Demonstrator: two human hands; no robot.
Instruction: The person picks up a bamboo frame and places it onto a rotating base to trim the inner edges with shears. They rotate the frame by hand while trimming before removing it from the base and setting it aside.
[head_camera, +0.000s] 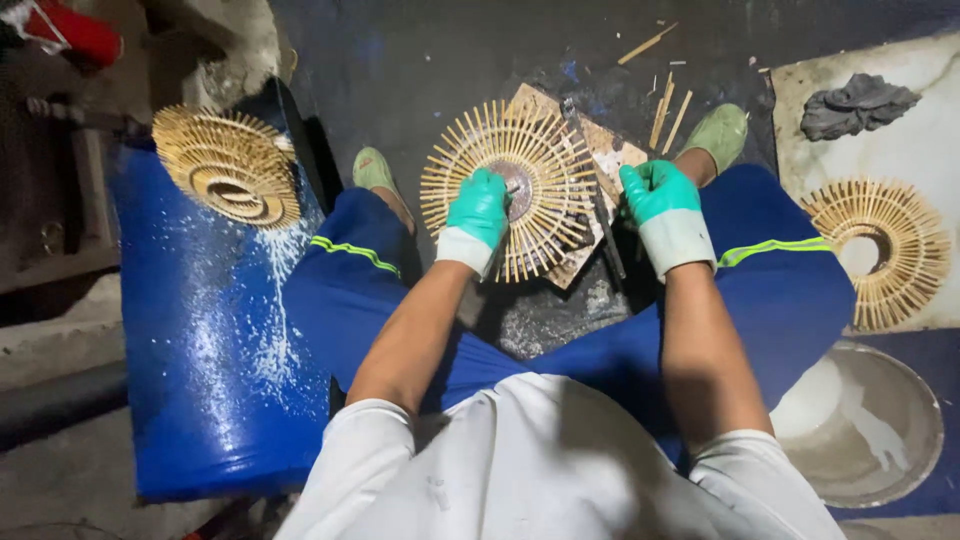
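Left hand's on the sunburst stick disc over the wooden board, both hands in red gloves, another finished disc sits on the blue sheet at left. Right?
Not quite: the gloves are green with white cuffs, not red, as the head view shows. The rest holds: the left hand rests on the sunburst stick disc over the wooden board, the right hand is closed beside it, and another disc sits on the blue sheet at left.
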